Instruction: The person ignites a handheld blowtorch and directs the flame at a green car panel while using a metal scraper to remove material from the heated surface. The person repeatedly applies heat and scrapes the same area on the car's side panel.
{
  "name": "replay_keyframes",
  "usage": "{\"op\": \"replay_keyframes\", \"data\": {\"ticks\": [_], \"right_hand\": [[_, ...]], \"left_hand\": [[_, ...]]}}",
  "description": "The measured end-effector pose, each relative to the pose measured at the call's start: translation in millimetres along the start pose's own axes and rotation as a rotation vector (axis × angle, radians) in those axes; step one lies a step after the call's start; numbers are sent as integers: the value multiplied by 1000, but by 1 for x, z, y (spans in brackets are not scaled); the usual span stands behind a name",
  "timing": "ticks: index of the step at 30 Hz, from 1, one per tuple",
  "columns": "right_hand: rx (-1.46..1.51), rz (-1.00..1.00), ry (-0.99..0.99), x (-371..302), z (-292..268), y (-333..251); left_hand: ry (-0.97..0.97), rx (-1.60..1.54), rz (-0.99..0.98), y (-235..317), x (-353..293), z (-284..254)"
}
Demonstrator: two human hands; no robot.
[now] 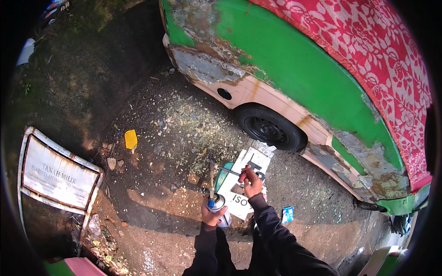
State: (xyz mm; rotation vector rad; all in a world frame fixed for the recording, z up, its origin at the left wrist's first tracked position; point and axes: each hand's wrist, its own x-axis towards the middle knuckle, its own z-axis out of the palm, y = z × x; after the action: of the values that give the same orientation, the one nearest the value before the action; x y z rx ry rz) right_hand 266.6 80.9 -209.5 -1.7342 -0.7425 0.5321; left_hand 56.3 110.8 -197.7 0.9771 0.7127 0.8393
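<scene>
My left hand is wrapped round the canister of a gas blowtorch, whose blue knob and long metal nozzle point away from me. My right hand grips a red-handled tool with a thin metal shaft, which looks like a screwdriver. Its shaft reaches left toward the nozzle's tip; whether they touch I cannot tell. No flame is visible. Below my hands lie a white printed sheet with black lettering and a green curved object, partly hidden by the torch.
A green and pink vehicle with peeling paint stands ahead and right, under a red floral cover. Its tyre is beyond the sheet. Paint flakes litter the ground. A rusty-framed sign, yellow scrap and blue packet lie around.
</scene>
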Motion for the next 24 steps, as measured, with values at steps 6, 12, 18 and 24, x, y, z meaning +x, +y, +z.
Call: {"op": "replay_keyframes", "data": {"ticks": [6, 12, 18, 24], "right_hand": [[407, 215, -61, -35, -10, -85], [606, 165, -37, -44, 22, -162], [616, 168, -129, -52, 65, -183], [616, 194, -231, -54, 84, -178]], "left_hand": [[39, 35, 63, 85, -22, -19], [-29, 71, 184, 165, -30, -45], [-26, 115, 208, 184, -35, -80], [-28, 188, 188, 184, -30, -105]]}}
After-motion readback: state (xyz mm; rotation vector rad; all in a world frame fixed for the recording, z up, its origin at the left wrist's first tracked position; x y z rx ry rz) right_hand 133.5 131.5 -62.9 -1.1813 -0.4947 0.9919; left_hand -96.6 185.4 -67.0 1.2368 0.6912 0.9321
